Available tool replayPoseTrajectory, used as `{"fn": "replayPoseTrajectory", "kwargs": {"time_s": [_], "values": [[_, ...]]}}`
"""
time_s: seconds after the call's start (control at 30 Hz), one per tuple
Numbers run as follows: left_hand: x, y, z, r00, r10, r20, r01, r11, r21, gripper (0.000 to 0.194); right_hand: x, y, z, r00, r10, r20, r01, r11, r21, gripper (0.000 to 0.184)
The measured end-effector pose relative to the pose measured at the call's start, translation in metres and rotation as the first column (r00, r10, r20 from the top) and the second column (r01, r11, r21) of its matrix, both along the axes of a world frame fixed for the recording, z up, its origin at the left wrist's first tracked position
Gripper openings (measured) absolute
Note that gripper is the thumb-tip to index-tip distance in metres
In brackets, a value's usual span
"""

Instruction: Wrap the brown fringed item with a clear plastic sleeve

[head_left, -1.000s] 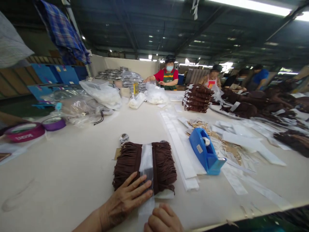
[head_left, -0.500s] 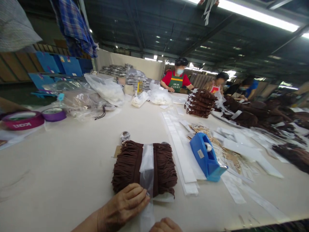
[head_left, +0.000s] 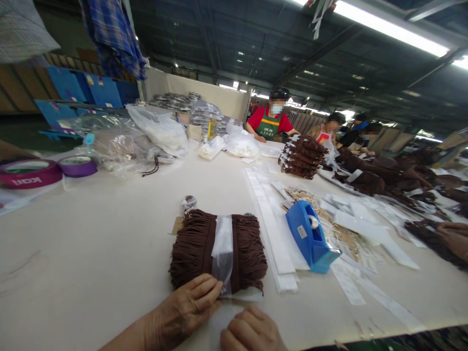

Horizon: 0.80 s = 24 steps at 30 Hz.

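Observation:
A dark brown fringed bag [head_left: 193, 243] lies flat on the table in front of me. Around its middle runs a translucent white strip [head_left: 224, 236]. My left hand [head_left: 188, 304] has its fingers pinched on the strip at the bag's near edge. Close by on the right, nearer to me, my right hand [head_left: 254, 330] is closed, knuckles up, beside the faint loose end of the strip. Its fingertips are hidden, so what it holds cannot be told. A metal ring [head_left: 189, 203] and a tan tag [head_left: 177, 225] stick out at the bag's far left corner.
Right of the bag are long white strips [head_left: 268, 229] and a blue tape dispenser [head_left: 310, 236]. Beyond are a stack of brown fringed bags [head_left: 302, 157], loose tags, and co-workers. Tape rolls [head_left: 31, 174] and plastic bags [head_left: 161, 131] lie left. Another person's hand [head_left: 455, 239] shows far right.
My right hand has come further into view, moving up towards the bag's near edge. My left hand stays at the strip. Another person's hand has appeared at the far right.

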<state>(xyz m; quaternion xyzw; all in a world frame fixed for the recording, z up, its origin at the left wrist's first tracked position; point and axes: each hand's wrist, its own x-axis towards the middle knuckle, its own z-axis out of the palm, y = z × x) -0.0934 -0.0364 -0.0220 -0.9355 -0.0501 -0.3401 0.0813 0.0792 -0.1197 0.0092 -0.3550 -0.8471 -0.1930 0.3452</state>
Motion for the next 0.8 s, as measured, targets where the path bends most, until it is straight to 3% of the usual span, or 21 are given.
{"fn": "replayPoseTrajectory", "kwargs": {"time_s": [0.1,0.2,0.33,0.43,0.6,0.8], "values": [[-0.003,-0.003,0.001,0.999,0.002,-0.036,-0.005,0.997,-0.076,0.033,0.011,0.014,0.02,0.996,0.065,0.062,-0.055,0.988,-0.145,0.034],[-0.004,-0.007,0.005,0.998,0.009,-0.058,-0.023,0.972,-0.233,0.03,0.016,0.032,0.027,0.997,0.071,0.022,-0.063,0.965,-0.255,0.036],[-0.002,-0.01,0.001,0.998,0.017,0.063,0.019,0.853,-0.521,0.022,0.018,0.058,0.016,0.987,-0.013,-0.16,-0.053,0.914,-0.403,0.03],[-0.001,-0.009,-0.008,0.985,0.073,0.156,0.04,0.785,-0.618,0.018,0.019,0.074,0.005,0.952,-0.127,-0.28,-0.049,0.837,-0.546,0.022],[0.002,-0.009,-0.012,0.969,0.097,0.228,0.044,0.837,-0.546,0.029,0.016,0.087,-0.002,0.857,-0.397,-0.329,0.024,0.668,-0.744,0.016],[0.009,-0.008,-0.012,0.954,0.229,0.191,-0.155,0.927,-0.341,0.035,0.013,0.095,0.003,0.75,-0.578,-0.322,-0.02,0.467,-0.884,0.017]]}}
